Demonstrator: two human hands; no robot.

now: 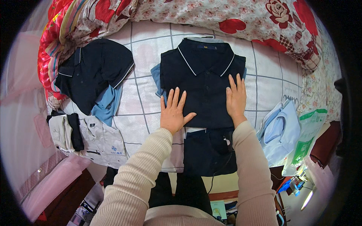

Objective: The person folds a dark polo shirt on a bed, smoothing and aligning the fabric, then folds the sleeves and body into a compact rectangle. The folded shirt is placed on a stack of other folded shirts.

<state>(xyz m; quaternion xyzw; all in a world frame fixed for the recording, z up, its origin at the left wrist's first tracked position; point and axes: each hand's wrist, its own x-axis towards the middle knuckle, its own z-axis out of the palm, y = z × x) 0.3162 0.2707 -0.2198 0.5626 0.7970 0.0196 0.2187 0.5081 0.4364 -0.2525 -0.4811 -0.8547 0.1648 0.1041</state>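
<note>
Before me on the bed lies a folded navy polo shirt (206,96), its white-piped collar pointing away from me. My left hand (174,111) rests flat with spread fingers on the shirt's lower left side. On its right edge lies my right hand (237,96), palm down, fingers extended and slightly apart. Neither hand grips anything. Blue cloth (156,77) pokes out from under the shirt on the left, with a bit more on the right. Just below the hem sits a folded dark garment (209,154), possibly trousers, with a small white tag.
A loosely laid navy polo (96,65) over blue fabric (109,104) lies at left. Nearer are a light vest (103,141) and folded clothes (60,132). Light blue shirts (280,127) and a green-and-clear plastic bag (305,141) sit right. A floral quilt (203,11) borders the checked sheet (144,113).
</note>
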